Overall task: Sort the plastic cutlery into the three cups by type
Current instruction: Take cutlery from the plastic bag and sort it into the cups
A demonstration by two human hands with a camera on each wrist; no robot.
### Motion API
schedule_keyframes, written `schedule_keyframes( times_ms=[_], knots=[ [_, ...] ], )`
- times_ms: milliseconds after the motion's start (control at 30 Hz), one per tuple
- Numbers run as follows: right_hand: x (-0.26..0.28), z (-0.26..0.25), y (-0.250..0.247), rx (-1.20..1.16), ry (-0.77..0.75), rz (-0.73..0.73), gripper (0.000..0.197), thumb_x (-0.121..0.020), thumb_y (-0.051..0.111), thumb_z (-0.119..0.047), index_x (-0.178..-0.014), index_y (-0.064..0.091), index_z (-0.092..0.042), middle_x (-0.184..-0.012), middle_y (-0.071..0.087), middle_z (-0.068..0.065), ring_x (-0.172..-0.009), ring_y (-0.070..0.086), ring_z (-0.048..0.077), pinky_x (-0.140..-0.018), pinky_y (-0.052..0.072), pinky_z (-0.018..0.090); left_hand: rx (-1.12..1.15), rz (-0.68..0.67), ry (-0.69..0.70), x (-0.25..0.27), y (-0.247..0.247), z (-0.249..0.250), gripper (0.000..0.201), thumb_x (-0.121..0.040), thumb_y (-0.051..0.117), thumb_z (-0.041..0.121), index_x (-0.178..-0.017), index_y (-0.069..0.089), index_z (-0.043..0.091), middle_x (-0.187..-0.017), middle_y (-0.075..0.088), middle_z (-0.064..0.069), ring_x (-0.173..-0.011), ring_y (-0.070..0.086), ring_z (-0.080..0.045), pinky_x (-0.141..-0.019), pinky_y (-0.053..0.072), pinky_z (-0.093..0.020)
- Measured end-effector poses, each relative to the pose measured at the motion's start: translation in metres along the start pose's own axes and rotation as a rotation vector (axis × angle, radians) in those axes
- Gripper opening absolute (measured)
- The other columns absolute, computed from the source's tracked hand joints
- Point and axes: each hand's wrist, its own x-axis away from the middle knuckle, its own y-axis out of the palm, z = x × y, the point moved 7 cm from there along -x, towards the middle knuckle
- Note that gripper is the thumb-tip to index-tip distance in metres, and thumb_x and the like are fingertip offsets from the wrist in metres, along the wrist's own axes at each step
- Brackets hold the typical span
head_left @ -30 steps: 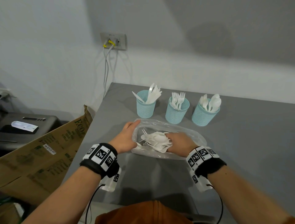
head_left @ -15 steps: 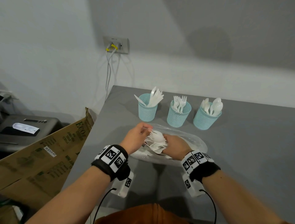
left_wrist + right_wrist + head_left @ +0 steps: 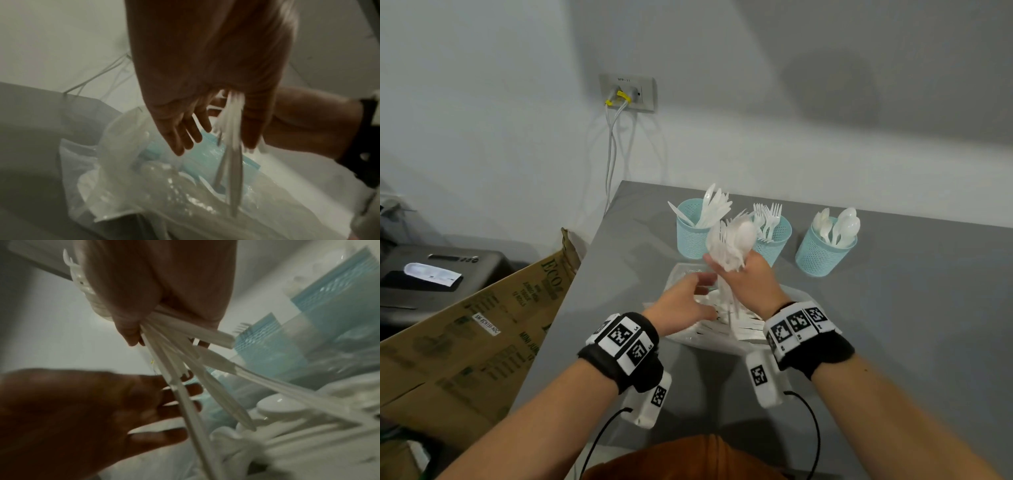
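My right hand (image 3: pixel 739 274) is raised above the clear plastic bag (image 3: pixel 681 274) and grips a mixed bundle of white plastic cutlery (image 3: pixel 732 243), heads up. In the right wrist view the bundle's handles (image 3: pixel 185 363) fan out below the fist. My left hand (image 3: pixel 697 287) is beside those handles, low over the bag, fingers (image 3: pixel 185 136) straight and spread, holding nothing. More cutlery (image 3: pixel 739 329) lies in the bag. Behind stand three blue mesh cups: knives (image 3: pixel 693 240), forks (image 3: pixel 777 240) and spoons (image 3: pixel 822 253).
The grey table (image 3: pixel 911 325) ends at its left edge (image 3: pixel 571 291), where a cardboard box (image 3: pixel 465 335) leans. A wall socket with cables (image 3: pixel 626 92) is on the wall behind. A dark printer (image 3: pixel 431 274) stands at far left.
My right hand has lifted a bundle of cutlery out of the bag and turned it upright. My left hand let go of the piece it pinched and opened beside the handles.
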Motion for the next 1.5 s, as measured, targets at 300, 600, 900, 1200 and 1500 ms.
schedule_keyframes(
  times_ms=[300,600,900,1200,1500],
  knots=[
    [0.007,0.003,0.014,-0.255,0.098,0.003,0.021,-0.088,0.064,-0.034,-0.102,0.065,-0.018,-0.083,0.067,-0.01,-0.075,0.062,-0.002,-0.056,0.043,0.002,0.133,-0.039,0.107,-0.007,0.015,0.02,0.09,-0.064,0.071,0.008,-0.141,0.027,0.015,-0.098,0.058,0.002,-0.075,0.053,-0.002,-0.067,0.045,-0.011],
    [0.019,0.011,0.023,-0.426,0.152,-0.106,0.03,-0.087,0.066,-0.025,-0.117,0.067,-0.02,-0.106,0.069,-0.012,-0.093,0.064,-0.009,-0.083,0.05,0.009,0.261,0.137,0.249,-0.015,0.018,0.016,0.059,-0.074,0.074,-0.004,-0.119,0.052,0.029,-0.112,0.064,0.01,-0.104,0.062,0.002,-0.088,0.05,-0.016],
    [0.027,0.001,0.015,-0.395,0.16,-0.103,0.043,-0.077,0.076,-0.008,-0.115,0.056,-0.011,-0.092,0.066,-0.005,-0.076,0.066,-0.004,-0.055,0.046,0.004,0.243,0.221,0.207,-0.02,0.024,-0.005,0.041,-0.088,0.058,0.005,-0.128,0.049,0.001,-0.101,0.067,0.001,-0.096,0.066,-0.013,-0.079,0.056,-0.025],
    [0.012,-0.039,-0.029,-0.228,-0.177,0.074,0.079,-0.062,0.086,-0.033,-0.126,0.042,-0.044,-0.118,0.063,-0.011,-0.115,0.057,0.013,-0.1,0.047,0.04,0.249,0.197,0.12,-0.024,0.022,-0.016,0.023,-0.087,0.063,0.006,-0.109,0.059,0.011,-0.077,0.065,0.003,-0.072,0.064,-0.009,-0.074,0.054,-0.029],
    [0.027,-0.006,0.003,-0.164,-0.02,-0.111,0.031,-0.092,0.053,-0.045,-0.117,0.061,-0.029,-0.114,0.063,-0.009,-0.107,0.059,0.003,-0.094,0.047,0.024,0.304,0.094,0.099,-0.015,0.026,-0.024,0.035,-0.078,0.073,0.0,-0.107,0.061,0.014,-0.099,0.07,-0.004,-0.092,0.068,-0.017,-0.085,0.055,-0.03]
  ],
)
